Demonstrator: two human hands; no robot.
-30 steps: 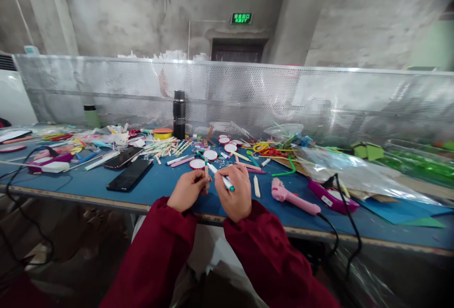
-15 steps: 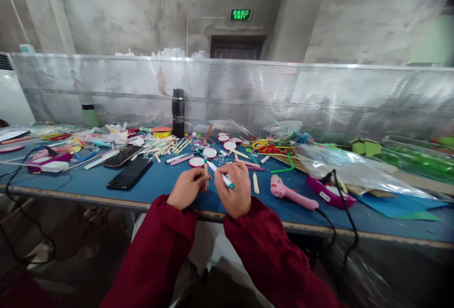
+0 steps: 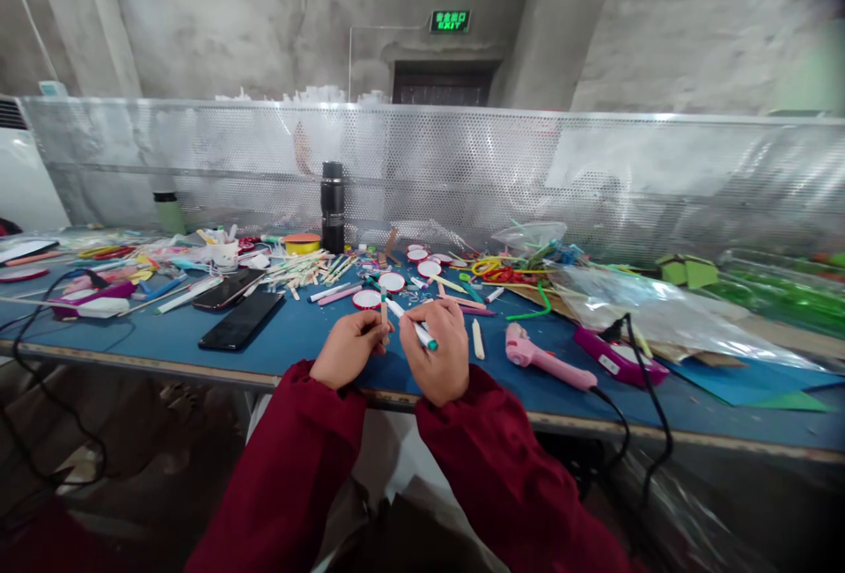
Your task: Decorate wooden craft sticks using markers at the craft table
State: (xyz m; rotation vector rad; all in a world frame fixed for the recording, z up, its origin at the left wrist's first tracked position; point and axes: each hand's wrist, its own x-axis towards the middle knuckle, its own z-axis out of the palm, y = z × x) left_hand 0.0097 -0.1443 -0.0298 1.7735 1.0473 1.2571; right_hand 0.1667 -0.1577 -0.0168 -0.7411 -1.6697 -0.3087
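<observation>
Pinched in my left hand is a small wooden craft stick, held upright, with green colouring on its upper part. My right hand grips a white marker with a green end, slanted so that its far tip is close to the stick. I cannot tell whether the tip touches the stick. On the blue table just beyond my hands lie white discs with red rims. A pale, pointed stick-like piece lies to the right of my right hand.
Two phones lie at left, near a heap of craft sticks. A black thermos stands behind. At right are a pink glue gun, its cord, a purple power strip and clear plastic sheeting.
My hands and the things in them keep nearly the same pose. The whole view has shifted very slightly.
</observation>
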